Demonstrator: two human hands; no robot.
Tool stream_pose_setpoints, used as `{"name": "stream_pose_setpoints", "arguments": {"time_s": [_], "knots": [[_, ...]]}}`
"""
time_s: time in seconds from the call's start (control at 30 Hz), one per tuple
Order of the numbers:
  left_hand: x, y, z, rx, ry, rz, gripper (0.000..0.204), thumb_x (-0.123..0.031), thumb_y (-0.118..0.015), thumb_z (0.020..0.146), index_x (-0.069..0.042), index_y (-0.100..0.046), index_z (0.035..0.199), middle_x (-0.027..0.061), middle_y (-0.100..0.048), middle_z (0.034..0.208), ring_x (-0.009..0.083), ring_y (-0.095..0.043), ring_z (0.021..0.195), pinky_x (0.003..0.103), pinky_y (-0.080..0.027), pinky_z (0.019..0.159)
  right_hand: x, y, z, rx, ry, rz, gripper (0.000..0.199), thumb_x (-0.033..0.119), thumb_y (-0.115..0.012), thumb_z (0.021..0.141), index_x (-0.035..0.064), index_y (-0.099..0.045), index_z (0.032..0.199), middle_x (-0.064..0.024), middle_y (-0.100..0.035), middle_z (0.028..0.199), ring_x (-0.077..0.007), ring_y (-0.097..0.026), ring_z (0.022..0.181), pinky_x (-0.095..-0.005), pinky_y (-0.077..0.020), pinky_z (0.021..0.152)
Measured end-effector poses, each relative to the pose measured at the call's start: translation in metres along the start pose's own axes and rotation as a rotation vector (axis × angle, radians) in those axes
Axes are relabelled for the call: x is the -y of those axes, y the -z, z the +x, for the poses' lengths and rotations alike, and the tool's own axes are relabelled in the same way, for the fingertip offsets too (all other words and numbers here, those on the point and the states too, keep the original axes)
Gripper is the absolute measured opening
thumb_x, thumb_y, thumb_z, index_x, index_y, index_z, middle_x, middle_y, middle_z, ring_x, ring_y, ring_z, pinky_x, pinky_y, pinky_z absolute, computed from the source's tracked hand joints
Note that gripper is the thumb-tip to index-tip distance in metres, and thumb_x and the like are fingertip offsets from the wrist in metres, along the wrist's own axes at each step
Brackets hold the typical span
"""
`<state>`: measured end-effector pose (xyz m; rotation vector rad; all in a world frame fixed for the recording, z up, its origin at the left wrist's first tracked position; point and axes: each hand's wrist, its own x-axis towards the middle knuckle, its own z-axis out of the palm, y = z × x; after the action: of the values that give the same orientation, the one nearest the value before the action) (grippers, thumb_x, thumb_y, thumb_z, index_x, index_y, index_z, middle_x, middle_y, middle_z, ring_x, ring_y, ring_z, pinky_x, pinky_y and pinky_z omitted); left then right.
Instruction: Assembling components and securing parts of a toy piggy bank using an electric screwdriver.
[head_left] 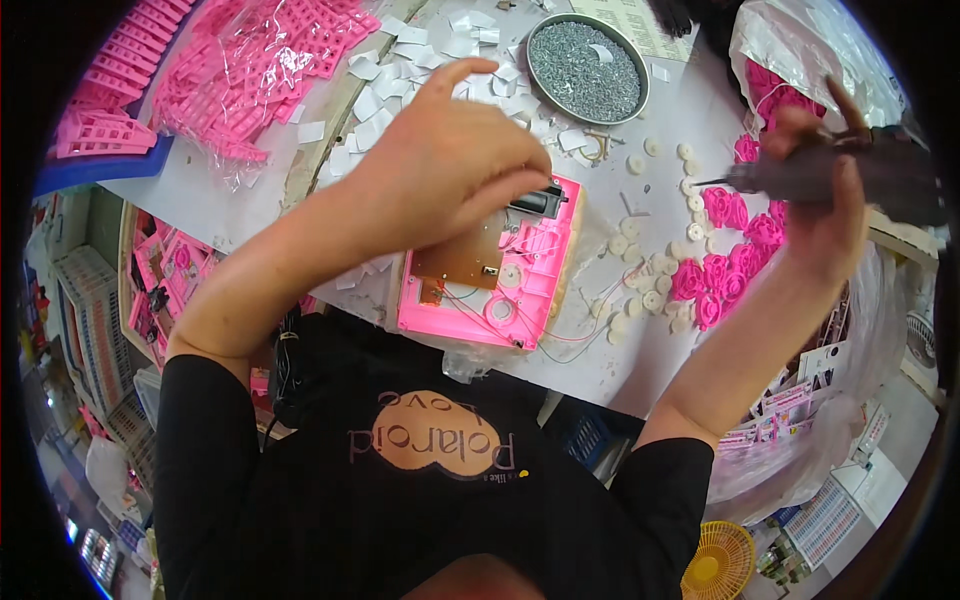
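A pink plastic casing [564, 262] lies with its inside up on the table in front of me. In it are a brown circuit board [462, 262], thin wires and a black part [540, 203] at the far right corner. My left hand [465, 150] is over its far side, thumb and fingers pinched near the black part, index finger raised; whatever they hold is hidden. Off to the right, my right hand [838, 205] grips a dark electric screwdriver [885, 180]. Its thin bit points left, in the air above the table.
A round metal dish [606, 122] of small screws stands at the back. Scattered white paper pieces [400, 75] lie left of it. Small white discs [630, 285] and pink coiled parts [715, 272] lie at right. Bagged pink frames [250, 70] and a blue tray [110, 170] are at far left.
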<state>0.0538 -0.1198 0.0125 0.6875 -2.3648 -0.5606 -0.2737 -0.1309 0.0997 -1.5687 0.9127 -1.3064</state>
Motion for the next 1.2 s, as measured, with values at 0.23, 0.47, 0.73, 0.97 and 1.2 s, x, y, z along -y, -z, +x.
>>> {"name": "stream_pose_setpoints", "arguments": {"time_s": [0.23, 0.47, 0.73, 0.97, 1.2], "knots": [[-0.022, -0.014, -0.023, -0.062, 0.03, -0.086, 0.011, -0.009, -0.074, 0.083, -0.012, -0.071, 0.093, 0.0002, -0.071, 0.086, 0.0189, -0.068, 0.078, 0.053, -0.031, 0.114, 0.008, -0.113, -0.037, 0.213, 0.133, 0.395, 0.027, 0.029, -0.057, 0.098, 0.0112, -0.053, 0.118, 0.0011, -0.053, 0.07, -0.0135, -0.049, 0.064, -0.0337, -0.0441, 0.072], [-0.02, -0.016, -0.027, -0.103, 0.022, -0.109, 0.012, -0.014, -0.077, 0.08, -0.012, -0.068, 0.089, -0.0006, -0.068, 0.08, 0.0181, -0.066, 0.076, 0.054, -0.033, 0.113, 0.018, -0.132, -0.042, 0.239, 0.085, 0.354, 0.021, 0.031, -0.054, 0.1, 0.0143, -0.05, 0.113, 0.0032, -0.052, 0.069, -0.0122, -0.048, 0.063, -0.0335, -0.0435, 0.071], [-0.024, -0.017, -0.02, -0.117, 0.073, 0.087, 0.016, -0.021, -0.079, 0.077, -0.016, -0.069, 0.088, -0.0036, -0.07, 0.093, 0.0168, -0.065, 0.092, 0.061, -0.022, 0.114, 0.014, -0.137, -0.042, 0.128, 0.141, 0.269, 0.016, 0.023, -0.052, 0.1, 0.0113, -0.05, 0.112, 0.0004, -0.049, 0.068, -0.0134, -0.046, 0.061, -0.0354, -0.0425, 0.066], [-0.013, -0.026, -0.031, -0.033, 0.081, 0.258, 0.021, -0.018, -0.08, 0.076, -0.016, -0.072, 0.095, -0.0067, -0.071, 0.108, 0.0142, -0.062, 0.11, 0.064, -0.015, 0.114, -0.038, -0.136, -0.036, -0.126, 0.177, 0.363, 0.019, 0.007, -0.063, 0.094, 0.0009, -0.048, 0.104, -0.0092, -0.057, 0.072, -0.0132, -0.052, 0.058, -0.0298, -0.048, 0.056], [-0.015, -0.029, -0.031, -0.081, 0.082, 0.246, 0.013, -0.016, -0.074, 0.077, -0.015, -0.067, 0.088, -0.0063, -0.069, 0.098, 0.0139, -0.061, 0.106, 0.063, -0.022, 0.114, -0.053, -0.142, -0.042, -0.117, 0.12, -0.086, 0.014, 0.011, -0.057, 0.097, 0.0058, -0.045, 0.094, -0.0042, -0.047, 0.061, -0.0135, -0.042, 0.053, -0.032, -0.0394, 0.053]]}}
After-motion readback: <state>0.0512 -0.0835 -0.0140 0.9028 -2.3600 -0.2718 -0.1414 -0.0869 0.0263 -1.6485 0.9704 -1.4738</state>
